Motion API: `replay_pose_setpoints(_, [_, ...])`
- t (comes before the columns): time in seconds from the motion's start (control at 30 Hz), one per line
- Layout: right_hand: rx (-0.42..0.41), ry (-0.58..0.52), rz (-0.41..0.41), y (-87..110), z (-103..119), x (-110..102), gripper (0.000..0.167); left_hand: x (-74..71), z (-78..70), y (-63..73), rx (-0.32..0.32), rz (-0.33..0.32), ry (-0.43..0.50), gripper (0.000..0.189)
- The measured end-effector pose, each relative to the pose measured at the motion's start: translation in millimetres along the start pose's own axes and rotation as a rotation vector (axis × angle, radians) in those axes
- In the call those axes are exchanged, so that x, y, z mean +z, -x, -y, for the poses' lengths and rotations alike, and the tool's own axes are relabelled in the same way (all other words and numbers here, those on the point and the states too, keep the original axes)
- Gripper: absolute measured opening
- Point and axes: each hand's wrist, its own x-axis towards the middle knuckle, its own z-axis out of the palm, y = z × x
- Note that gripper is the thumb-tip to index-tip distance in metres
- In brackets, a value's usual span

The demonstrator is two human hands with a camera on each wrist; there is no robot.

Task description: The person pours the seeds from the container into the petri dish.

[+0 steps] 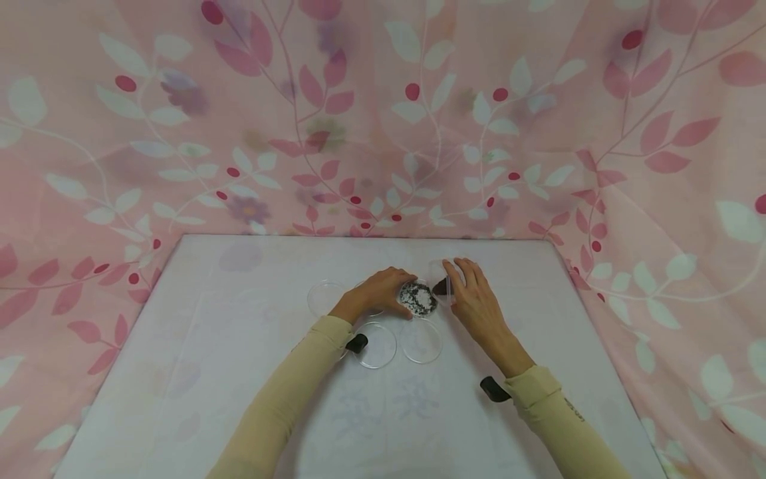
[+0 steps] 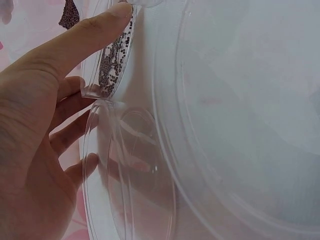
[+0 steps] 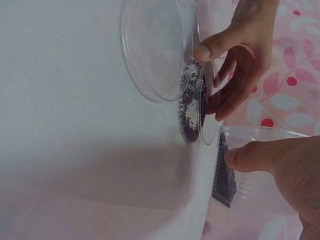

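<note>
My left hand (image 1: pixel 383 291) holds a round clear petri dish (image 1: pixel 417 299) by its rim, thumb on the near side and fingers on the far side. Black grains (image 2: pixel 114 65) are scattered over the dish's bottom, with a bare white patch in the middle. Just to the right, my right hand (image 1: pixel 481 309) grips a clear plastic container (image 3: pixel 262 131) close to the dish, its thumb along one wall. A dark heap of the same-looking grains (image 3: pixel 225 175) lies against the container's side.
More clear petri dishes stand around: one in front (image 1: pixel 376 366), one nearer the right hand (image 1: pixel 421 362), and one at the left (image 1: pixel 317 283), with others partly hidden by the left arm. A white cloth covers the table (image 1: pixel 197 372); a pink floral curtain (image 1: pixel 371 133) hangs behind.
</note>
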Motion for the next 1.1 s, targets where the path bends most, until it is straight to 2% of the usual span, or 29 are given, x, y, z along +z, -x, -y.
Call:
replay_pose_setpoints(0.17, [-0.004,0.004,-0.012,-0.4,1.7,-0.3,0.099,0.1,-0.2,1.5,-0.008,0.003,-0.017,0.090])
replay_pose_setpoints(0.33, [-0.001,-0.002,-0.022,0.0,3.2,-0.5,0.100,1.1,0.2,3.4,-0.025,0.010,0.008,0.092])
replay_pose_setpoints(0.53, [0.035,-0.031,-0.013,1.8,5.2,-1.0,0.103,0.9,3.6,9.1,-0.033,0.008,0.025,0.097])
replay_pose_setpoints(0.77, [0.086,-0.091,-0.016,4.0,5.9,-1.6,0.102,-6.3,13.1,23.7,-0.035,-0.041,0.020,0.098])
replay_pose_setpoints(1.1, [0.093,-0.128,-0.024,7.0,7.9,-2.9,0.101,-16.7,27.1,50.4,-0.034,-0.108,0.073,0.096])
